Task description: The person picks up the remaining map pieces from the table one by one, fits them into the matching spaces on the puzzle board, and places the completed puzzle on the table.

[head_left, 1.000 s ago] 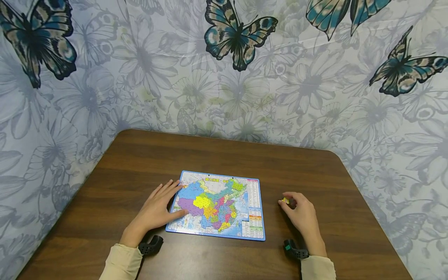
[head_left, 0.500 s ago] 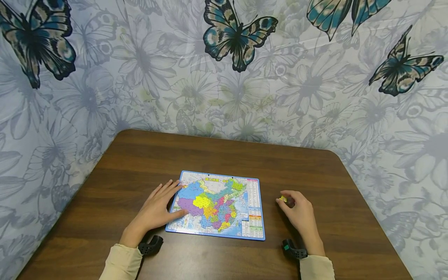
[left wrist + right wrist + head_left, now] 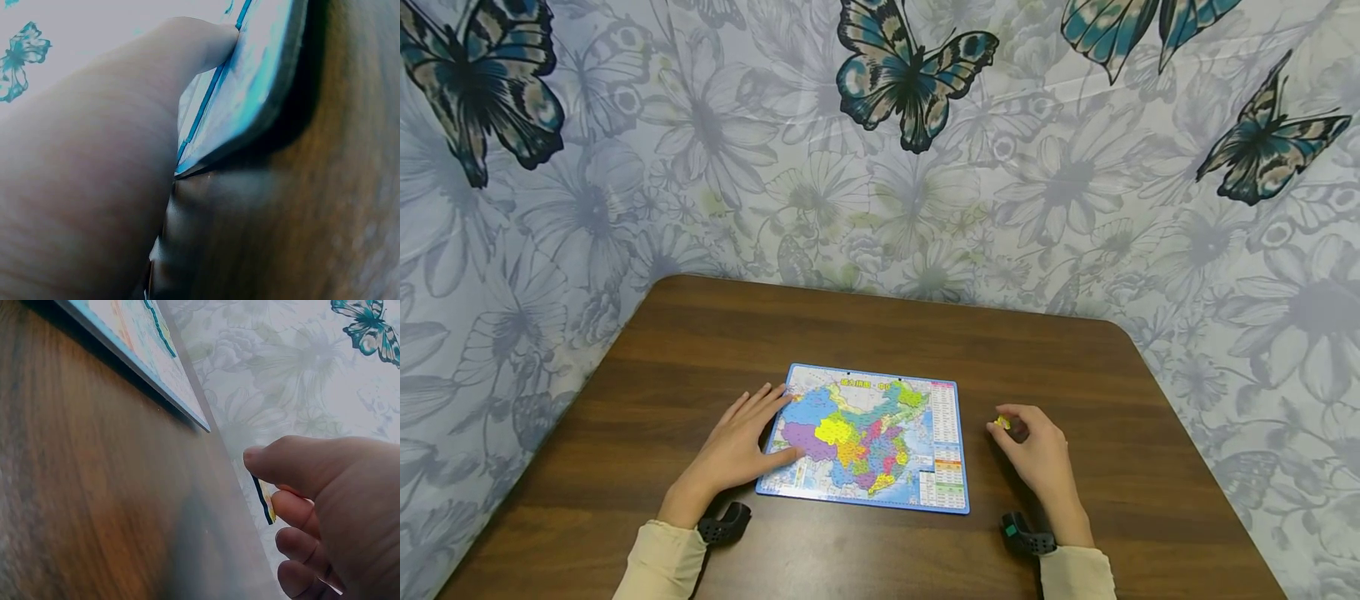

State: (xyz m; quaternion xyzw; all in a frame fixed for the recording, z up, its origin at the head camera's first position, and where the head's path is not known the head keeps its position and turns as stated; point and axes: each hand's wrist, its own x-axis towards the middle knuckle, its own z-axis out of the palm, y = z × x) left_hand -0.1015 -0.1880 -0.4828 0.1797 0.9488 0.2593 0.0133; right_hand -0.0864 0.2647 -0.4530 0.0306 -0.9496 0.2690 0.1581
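A China map puzzle board (image 3: 942,483) with a blue border lies flat on the table. My left hand (image 3: 730,450) rests on its left side, fingers spread along the edge; the thumb (image 3: 212,44) presses on the board's face. To the right of the board and apart from it, my right hand (image 3: 1041,454) pinches a small yellow puzzle piece (image 3: 1003,422) between thumb and fingers. From the right wrist camera, the piece (image 3: 265,503) shows a dark edge and a yellowish face. Most of it is hidden by the hand.
The brown wooden table (image 3: 865,550) has rounded far corners. Behind it hangs a floral cloth (image 3: 715,200) with butterflies on it. Each wrist wears a black device, the left band (image 3: 725,525) and the right band (image 3: 1028,535), close above the tabletop.
My right hand has moved a little to the left and away from me, carrying the yellow puzzle piece towards the board. The left hand and the board have stayed in place.
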